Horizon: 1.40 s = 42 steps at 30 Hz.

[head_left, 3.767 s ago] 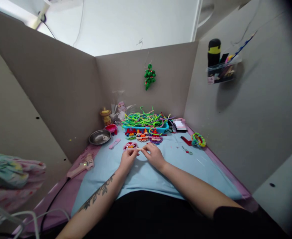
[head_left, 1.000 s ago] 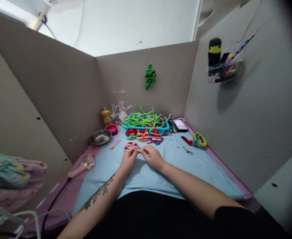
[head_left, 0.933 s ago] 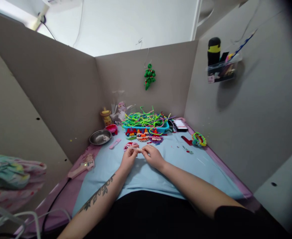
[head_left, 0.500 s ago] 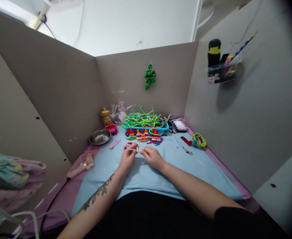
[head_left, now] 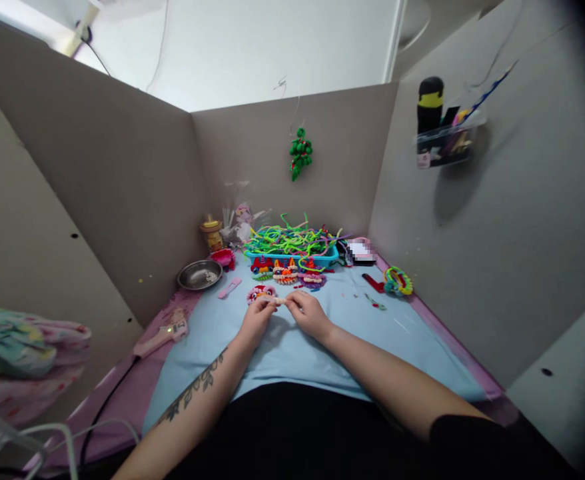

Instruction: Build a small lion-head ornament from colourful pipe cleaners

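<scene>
Over the middle of the blue cloth, a short cream-coloured pipe cleaner [head_left: 279, 301] stretches between my fingertips. My left hand [head_left: 259, 316] pinches its left end, and my right hand [head_left: 306, 312] pinches the right end; both hands are closed. Just beyond my left fingers lies a small red, pink and white pipe-cleaner figure [head_left: 261, 293], partly covered by the hand. Farther back, several similar fuzzy figures [head_left: 285, 272] stand in a row against a blue basket [head_left: 292, 259]. Loose green, yellow and purple pipe cleaners [head_left: 292, 239] heap over the basket.
To the left are a metal bowl [head_left: 200, 275] with small white bits, a pink strip [head_left: 229, 288] and a pink glue gun [head_left: 161, 337] with its cord. Rings of coloured pipe cleaner [head_left: 398, 282] lie at right. Grey partitions [head_left: 292, 200] enclose the table.
The cream piece was bent upward between my fingers with a thin pale strip by my left hand; now it lies straighter. My left hand has tilted slightly, uncovering more of the red figure.
</scene>
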Tool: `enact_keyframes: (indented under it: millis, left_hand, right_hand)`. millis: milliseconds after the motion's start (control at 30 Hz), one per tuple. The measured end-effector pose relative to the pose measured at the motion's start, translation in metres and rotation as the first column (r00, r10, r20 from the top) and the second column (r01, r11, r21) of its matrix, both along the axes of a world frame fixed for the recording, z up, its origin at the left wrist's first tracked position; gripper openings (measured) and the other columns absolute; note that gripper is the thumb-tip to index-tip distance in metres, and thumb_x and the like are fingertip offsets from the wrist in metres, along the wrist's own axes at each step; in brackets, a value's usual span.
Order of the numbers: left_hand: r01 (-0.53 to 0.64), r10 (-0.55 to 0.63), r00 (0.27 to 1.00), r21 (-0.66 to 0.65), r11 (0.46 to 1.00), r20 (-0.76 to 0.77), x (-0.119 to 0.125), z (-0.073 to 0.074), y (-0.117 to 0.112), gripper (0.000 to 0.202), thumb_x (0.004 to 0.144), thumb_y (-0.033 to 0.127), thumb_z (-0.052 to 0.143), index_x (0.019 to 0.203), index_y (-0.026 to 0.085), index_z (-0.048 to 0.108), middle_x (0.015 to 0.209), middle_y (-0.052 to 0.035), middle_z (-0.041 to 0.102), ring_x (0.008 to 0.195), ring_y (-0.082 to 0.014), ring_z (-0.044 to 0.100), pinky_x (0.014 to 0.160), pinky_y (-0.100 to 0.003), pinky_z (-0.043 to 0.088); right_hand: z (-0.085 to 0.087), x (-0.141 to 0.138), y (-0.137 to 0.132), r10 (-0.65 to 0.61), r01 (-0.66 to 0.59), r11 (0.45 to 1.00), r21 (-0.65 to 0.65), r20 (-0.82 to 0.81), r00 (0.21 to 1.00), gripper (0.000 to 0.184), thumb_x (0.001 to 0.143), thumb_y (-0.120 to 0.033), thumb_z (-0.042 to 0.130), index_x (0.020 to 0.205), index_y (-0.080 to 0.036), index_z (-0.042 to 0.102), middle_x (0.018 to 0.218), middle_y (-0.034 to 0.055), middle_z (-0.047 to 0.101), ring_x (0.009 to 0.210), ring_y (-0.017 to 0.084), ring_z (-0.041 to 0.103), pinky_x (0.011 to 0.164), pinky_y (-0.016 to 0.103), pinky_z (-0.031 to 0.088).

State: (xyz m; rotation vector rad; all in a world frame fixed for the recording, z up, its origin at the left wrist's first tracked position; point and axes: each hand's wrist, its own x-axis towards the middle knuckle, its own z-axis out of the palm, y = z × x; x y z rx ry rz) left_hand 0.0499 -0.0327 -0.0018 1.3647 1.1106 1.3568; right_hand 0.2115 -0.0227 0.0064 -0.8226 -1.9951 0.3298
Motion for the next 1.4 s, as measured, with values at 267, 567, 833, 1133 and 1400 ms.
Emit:
enact_keyframes:
  millis: [267,567,833,1133,1400]
  left_hand:
    - [0.155,-0.13,0.977,-0.147,0.977,0.17,-0.0026,-0.0046,0.0024,0.018,0.065,0.03,0.064,0.069,0.013,0.067,0.056,0.0008,0.055,0.046,-0.0067,0.04,0.045,-0.021,0.024]
    - [0.203,-0.13,0.935,-0.198,0.959,0.33,0.0016,0.0027,-0.0011,0.019,0.06,0.024,0.069,0.074,0.011,0.068,0.062,-0.0028,0.059,0.053,-0.0081,0.045,0.045,-0.019,0.027]
    - [0.096,-0.076,0.981,-0.107,0.99,0.178,0.0027,0.0017,-0.0026,0.032,0.061,0.038,0.069,0.08,0.012,0.065,0.056,0.0009,0.056,0.044,-0.0057,0.039,0.042,-0.019,0.023]
    - [-0.044,0.046,0.999,-0.08,0.996,0.014,0.0004,-0.0006,-0.0009,0.046,0.07,0.058,0.055,0.061,0.013,0.057,0.043,0.0033,0.046,0.039,-0.0064,0.035,0.04,-0.02,0.022]
    - [-0.019,0.018,1.0,-0.065,0.998,-0.018,0.0007,0.0,-0.0032,0.038,0.072,0.051,0.056,0.061,0.014,0.055,0.043,0.0057,0.041,0.036,-0.006,0.031,0.038,-0.021,0.02]
  right_hand:
    - [0.0009,-0.003,-0.0031,-0.131,0.131,0.99,0.042,0.004,0.991,0.015,0.086,-0.021,0.045,0.075,-0.02,0.056,0.071,0.003,0.056,0.072,0.017,0.05,0.067,0.028,0.037]
    - [0.0042,-0.0039,-0.0068,-0.219,0.206,0.967,0.152,0.069,0.973,0.015,0.085,-0.021,0.05,0.071,-0.019,0.056,0.074,0.0045,0.055,0.078,0.019,0.048,0.071,0.029,0.037]
    - [0.0049,-0.0041,-0.007,-0.272,0.223,0.943,0.248,0.188,0.944,0.016,0.086,-0.022,0.048,0.073,-0.018,0.057,0.077,0.0043,0.053,0.076,0.017,0.048,0.069,0.027,0.035]
    - [0.0064,-0.0036,-0.0096,-0.321,0.209,0.915,0.346,0.308,0.895,0.019,0.088,-0.023,0.047,0.075,-0.019,0.06,0.078,0.0053,0.053,0.077,0.017,0.044,0.068,0.028,0.03]
    - [0.0047,-0.0035,-0.0074,-0.294,0.211,0.933,0.293,0.278,0.915,0.012,0.085,-0.021,0.049,0.078,-0.018,0.058,0.08,0.0059,0.054,0.078,0.019,0.046,0.069,0.029,0.033]
